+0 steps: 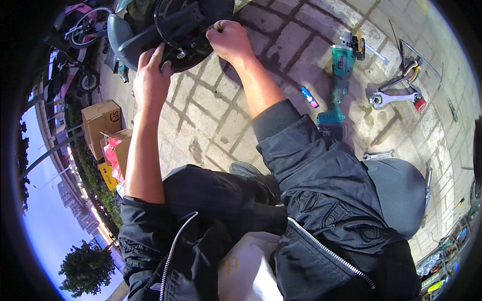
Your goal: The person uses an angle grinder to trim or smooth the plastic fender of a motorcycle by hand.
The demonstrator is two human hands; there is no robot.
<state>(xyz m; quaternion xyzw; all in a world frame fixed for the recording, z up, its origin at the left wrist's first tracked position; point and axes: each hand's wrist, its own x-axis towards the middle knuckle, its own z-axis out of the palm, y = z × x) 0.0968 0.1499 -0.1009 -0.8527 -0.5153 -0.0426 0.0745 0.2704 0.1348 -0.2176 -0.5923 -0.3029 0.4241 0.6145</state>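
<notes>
At the top of the head view is a dark scooter part [125, 42] with a black wheel behind it, a curved hose [159, 22] and small metal fittings [181, 52]. My left hand [151, 83] is at the part's lower edge beside the hose, fingers apart and slightly bent, with nothing visible held. My right hand [228, 42] is at the part's right side with fingers curled tight; what they grip is hidden.
At right lie a teal angle grinder [340, 75], a blue-pink tube [309, 97], wrenches [394, 99], a red roll [419, 104] and cables [442, 85] on paving. A grey seat [396, 195] is beside me. At left are cardboard boxes [98, 125] and parked two-wheelers [70, 70].
</notes>
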